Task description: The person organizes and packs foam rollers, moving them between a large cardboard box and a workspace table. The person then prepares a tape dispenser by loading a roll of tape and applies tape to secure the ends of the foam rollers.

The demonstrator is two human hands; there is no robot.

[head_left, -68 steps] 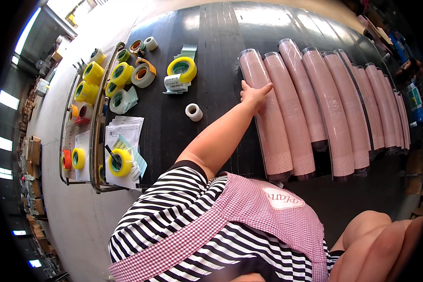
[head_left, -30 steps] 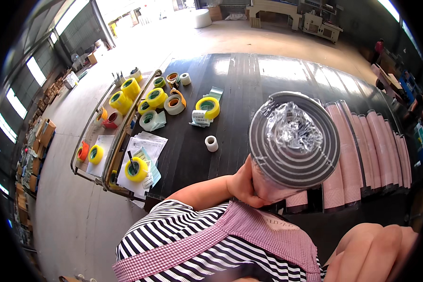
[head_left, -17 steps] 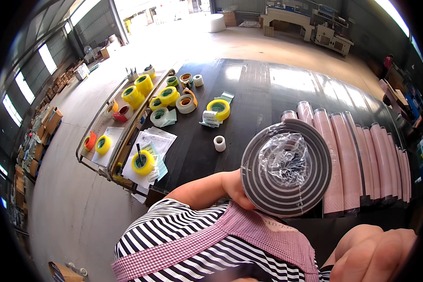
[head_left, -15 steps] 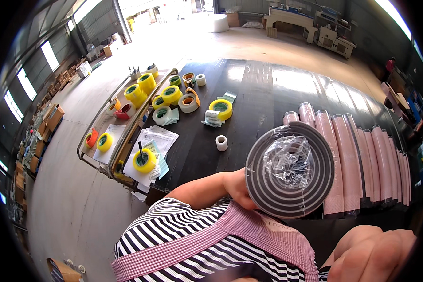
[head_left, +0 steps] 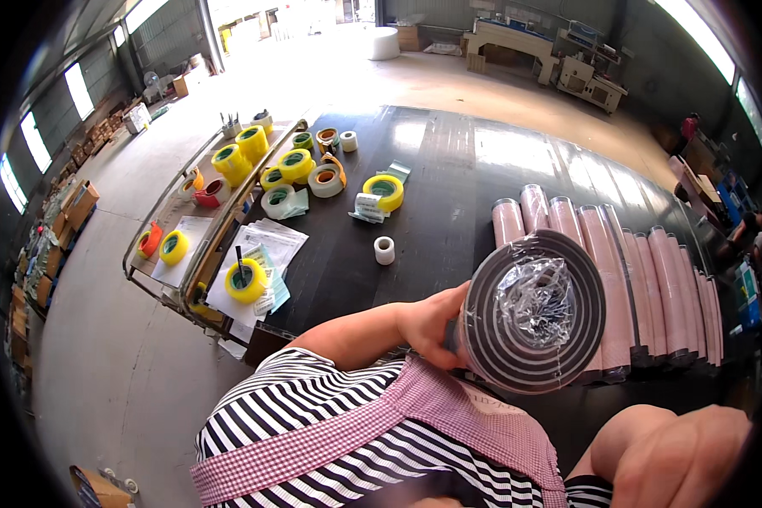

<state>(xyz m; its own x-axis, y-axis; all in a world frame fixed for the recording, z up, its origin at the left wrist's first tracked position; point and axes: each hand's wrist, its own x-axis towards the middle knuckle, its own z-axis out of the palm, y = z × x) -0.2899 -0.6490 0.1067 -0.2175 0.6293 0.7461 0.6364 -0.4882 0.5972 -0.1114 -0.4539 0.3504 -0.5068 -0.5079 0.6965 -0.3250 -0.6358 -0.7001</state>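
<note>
My left hand (head_left: 430, 326) grips the left side of a thick roll (head_left: 533, 309) held up close to my chest. Its round end faces me: dark coiled layers around a core stuffed with crinkled clear plastic. The roll covers the near ends of several long pink rolls (head_left: 643, 271) that lie side by side on the dark table (head_left: 449, 178). My right arm (head_left: 669, 449) comes in bent at the lower right. Its hand is hidden, so I cannot see what it touches.
Yellow tape rolls (head_left: 383, 190) and a small white roll (head_left: 384, 250) lie on the table's left part. Papers with a yellow tape roll (head_left: 245, 281) sit at its left edge. A metal cart (head_left: 186, 229) with more tape stands beside it. Machines stand far back.
My left hand reached to the pink rolls, then lifted one up with its end toward me. Over the last half second the roll has stayed near my chest, almost still.
</note>
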